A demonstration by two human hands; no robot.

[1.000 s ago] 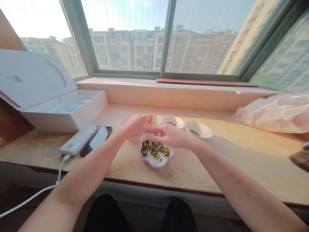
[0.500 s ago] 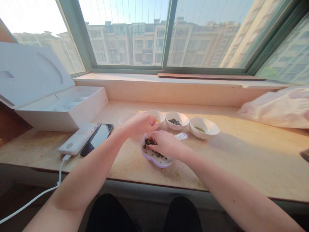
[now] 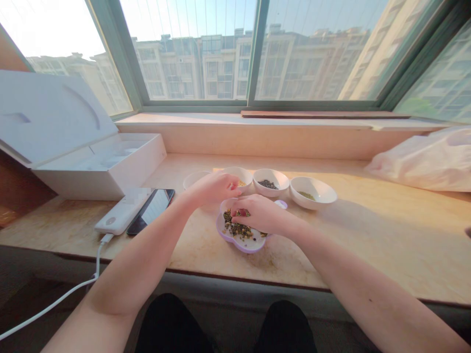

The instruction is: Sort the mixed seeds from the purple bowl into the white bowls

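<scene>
A purple-rimmed, scalloped dish (image 3: 250, 247) holds a loose mix of dark, green and pale beans (image 3: 241, 230). My right hand (image 3: 263, 214) reaches over it from the right, thumb and fingers curved apart just above the beans. Behind the dish, my left hand (image 3: 217, 188) hovers by a white bowl of yellow grains (image 3: 245, 171), its fingers curled together; what they hold, if anything, is hidden. To the right stand a white bowl of black beans (image 3: 272, 177) and one of green beans (image 3: 322, 196). Another white bowl (image 3: 191, 179) is partly covered by my left hand.
At the left, a phone (image 3: 150, 211) lies against a white power bank (image 3: 114, 215) with a cable. An open white box (image 3: 136, 166) stands behind them. A plastic bag (image 3: 427, 164) rests at the right, and the counter's front edge runs close by.
My right hand has drawn back to the right and its thumb and fingers have parted, uncovering more beans in the dish. The left hand stays almost where it was.
</scene>
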